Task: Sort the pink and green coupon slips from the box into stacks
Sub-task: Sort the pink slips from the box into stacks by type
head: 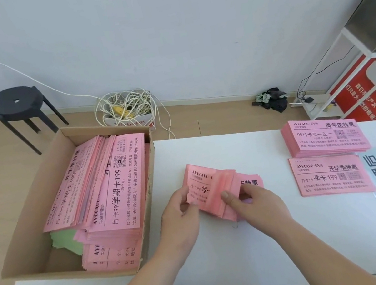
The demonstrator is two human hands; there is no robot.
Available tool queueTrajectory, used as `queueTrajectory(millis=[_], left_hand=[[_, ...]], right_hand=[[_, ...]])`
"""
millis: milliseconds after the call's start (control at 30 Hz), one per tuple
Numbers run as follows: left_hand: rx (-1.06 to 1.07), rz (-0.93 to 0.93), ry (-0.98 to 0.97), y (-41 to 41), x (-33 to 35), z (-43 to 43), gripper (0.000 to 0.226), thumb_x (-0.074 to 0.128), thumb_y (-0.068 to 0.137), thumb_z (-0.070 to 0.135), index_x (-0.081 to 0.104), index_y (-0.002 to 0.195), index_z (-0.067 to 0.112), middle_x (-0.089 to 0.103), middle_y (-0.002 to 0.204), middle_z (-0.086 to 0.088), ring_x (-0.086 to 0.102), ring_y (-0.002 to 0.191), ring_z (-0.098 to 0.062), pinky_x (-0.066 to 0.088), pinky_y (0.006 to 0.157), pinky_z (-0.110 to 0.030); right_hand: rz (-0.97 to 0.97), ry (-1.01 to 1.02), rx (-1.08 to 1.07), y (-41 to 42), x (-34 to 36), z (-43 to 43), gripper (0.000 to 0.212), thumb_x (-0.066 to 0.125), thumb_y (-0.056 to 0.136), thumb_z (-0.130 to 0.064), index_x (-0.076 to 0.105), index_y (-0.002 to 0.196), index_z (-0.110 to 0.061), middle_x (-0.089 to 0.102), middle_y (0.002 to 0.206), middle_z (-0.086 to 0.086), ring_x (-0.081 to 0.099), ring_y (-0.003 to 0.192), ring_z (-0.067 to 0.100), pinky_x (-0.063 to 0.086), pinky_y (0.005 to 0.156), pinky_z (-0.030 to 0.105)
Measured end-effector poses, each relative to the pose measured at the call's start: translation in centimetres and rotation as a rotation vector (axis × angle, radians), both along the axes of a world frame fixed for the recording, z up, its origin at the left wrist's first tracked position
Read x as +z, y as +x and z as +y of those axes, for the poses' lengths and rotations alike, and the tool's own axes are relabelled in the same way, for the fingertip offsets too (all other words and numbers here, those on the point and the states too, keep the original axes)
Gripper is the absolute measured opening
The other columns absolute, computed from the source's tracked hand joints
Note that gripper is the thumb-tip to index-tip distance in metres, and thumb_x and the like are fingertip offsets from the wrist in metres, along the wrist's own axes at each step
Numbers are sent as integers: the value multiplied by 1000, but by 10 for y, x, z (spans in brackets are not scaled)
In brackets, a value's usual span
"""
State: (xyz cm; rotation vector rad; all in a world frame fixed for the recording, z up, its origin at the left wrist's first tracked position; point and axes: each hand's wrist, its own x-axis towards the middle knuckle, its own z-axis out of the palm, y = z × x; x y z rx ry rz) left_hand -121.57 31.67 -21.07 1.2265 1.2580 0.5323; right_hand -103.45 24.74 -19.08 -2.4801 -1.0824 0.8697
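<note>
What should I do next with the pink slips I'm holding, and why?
Probably lift the top slip off the bundle with the right hand and lay it on the nearer pink stack: its visible print seems to match that stack's, while the left hand steadies the rest.

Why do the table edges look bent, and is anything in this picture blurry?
Head view: the wide-angle lens skews the white table's edges and leans the white shelf frame; light is soft and even, without glare; the bundle of pink slips is smeared where the right hand thumbs it, while the far pink stack's print is sharp.
</note>
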Motion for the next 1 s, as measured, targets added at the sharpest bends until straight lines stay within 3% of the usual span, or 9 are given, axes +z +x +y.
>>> queueTrajectory(millis=[133, 300, 367, 500, 633, 733, 833, 933, 1000], left_hand=[[108, 7, -55, -3, -3, 0, 31, 51, 105, 19, 63, 130, 31, 66, 125, 17, 63, 115, -4, 50, 108, -36], [99, 100, -5, -6, -3, 3, 29, 58, 100, 14, 64, 118, 35, 55, 126, 20, 52, 115, 8, 40, 99, -21], [59, 131, 36, -6, -5, 3, 30, 59, 99, 13, 68, 120, 34, 58, 125, 19, 55, 117, 3, 44, 102, -23], [2, 78, -31, -3, -3, 1, 39, 53, 99, 7, 71, 116, 37, 70, 116, 18, 63, 104, 8, 48, 92, -16], [17, 128, 18, -1, -8, 1, 46, 52, 91, 6, 70, 112, 44, 64, 124, 16, 60, 115, 2, 50, 102, -27], [58, 107, -24, -2, -4, 2, 49, 49, 92, -1, 62, 120, 37, 64, 123, 14, 58, 115, 1, 45, 94, -20], [113, 95, -38, -3, -3, 6, 50, 53, 96, 3, 53, 139, 28, 61, 124, 11, 55, 113, 1, 41, 86, -16], [102, 49, -39, -1, 1, 9, 33, 53, 96, 6, 70, 116, 26, 71, 114, 8, 63, 104, -4, 46, 83, -16], [80, -7, -30, -1, 12, 7, 42, 47, 95, 0, 78, 100, 29, 77, 99, 12, 68, 91, 0, 50, 75, -14]], right_hand=[[-38, -18, 12, -2, 0, 2, 58, 48, 84, -83, 58, 77, -26, 68, 82, -16, 62, 79, 3, 50, 68, 30], [-12, -28, 2, 0, 0, 2, 56, 48, 81, -86, 57, 79, -30, 66, 85, -18, 61, 80, 1, 42, 62, 29], [-26, -25, 1, 0, -2, 3, 57, 49, 81, -86, 57, 79, -29, 66, 82, -16, 61, 78, 2, 44, 61, 30], [-53, -3, 13, -2, -1, 2, 59, 51, 84, -81, 56, 75, -23, 65, 74, -10, 62, 71, 7, 48, 63, 32], [-36, -1, 10, -1, 0, 2, 57, 53, 82, -82, 57, 76, -25, 66, 76, -12, 62, 73, 6, 50, 66, 32], [-15, -5, 2, -3, 2, 3, 62, 53, 73, -90, 63, 86, -31, 68, 87, -19, 64, 82, 2, 56, 76, 33], [9, -24, 8, -7, 10, 7, 89, 53, 59, -98, 68, 112, -28, 69, 107, -17, 64, 94, 6, 55, 82, 33], [26, -73, 79, -8, 15, 9, 111, 53, 52, -101, 57, 140, -32, 58, 128, -19, 54, 117, 7, 50, 91, 34], [4, -124, 133, -9, 15, 9, 114, 52, 50, -103, 55, 142, -36, 49, 122, -22, 43, 127, 7, 48, 94, 35]])
